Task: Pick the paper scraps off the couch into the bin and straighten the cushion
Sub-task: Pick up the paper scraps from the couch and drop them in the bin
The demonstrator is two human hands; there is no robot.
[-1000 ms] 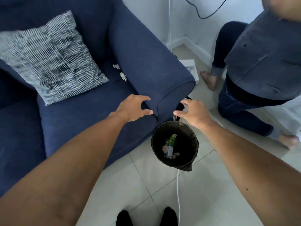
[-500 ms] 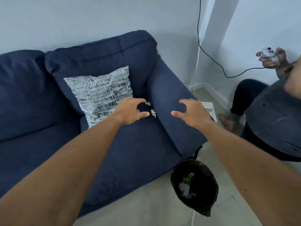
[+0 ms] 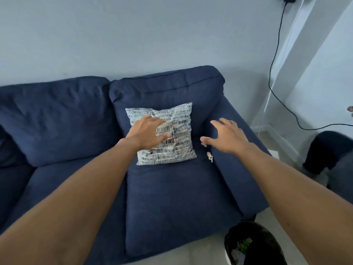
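A patterned black-and-white cushion (image 3: 172,134) leans against the backrest of the navy couch (image 3: 172,197). My left hand (image 3: 148,131) hovers flat over the cushion's left half, fingers spread, holding nothing; whether it touches the fabric is unclear. My right hand (image 3: 227,136) is open above the seat beside the right armrest. Two small paper scraps lie on the seat near that hand: one (image 3: 204,144) just under the thumb, another (image 3: 209,156) a little nearer me. The black bin (image 3: 254,245), with litter inside, stands on the floor at the couch's front right corner.
Another person's dark trouser leg (image 3: 324,152) is at the right edge, close to the armrest. A black cable (image 3: 275,73) hangs down the wall at the right. Pale tiled floor (image 3: 200,251) runs in front of the couch.
My view lifted from the bin to the couch back. My left hand moved from the seat up onto the cushion, and my right hand travelled from above the bin to the seat by the scraps.
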